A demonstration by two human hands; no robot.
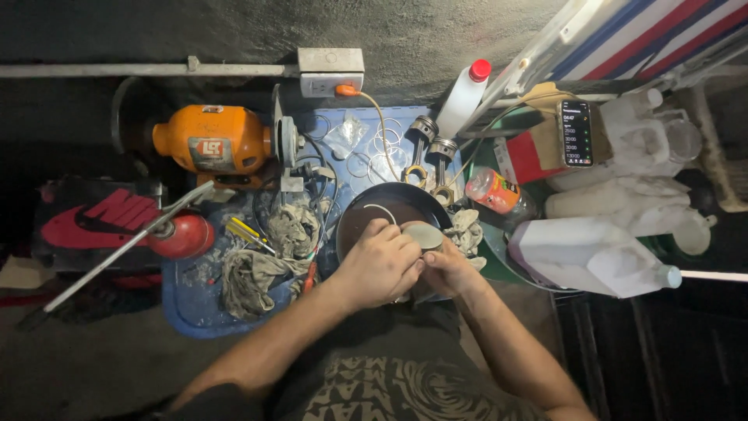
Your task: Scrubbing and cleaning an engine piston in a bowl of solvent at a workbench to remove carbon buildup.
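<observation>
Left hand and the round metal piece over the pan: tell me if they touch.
Touching. The head view shows the left hand with fingers wrapped over the round metal piece, no gap between them.

Your left hand [379, 263] and right hand [446, 269] gripping a pale round piston [423, 235] over a dark pan [389, 210], greasy rags [261, 269] on a blue tray [195, 312], orange bench grinder [214, 140] behind, white jug [592, 257] at right.
</observation>
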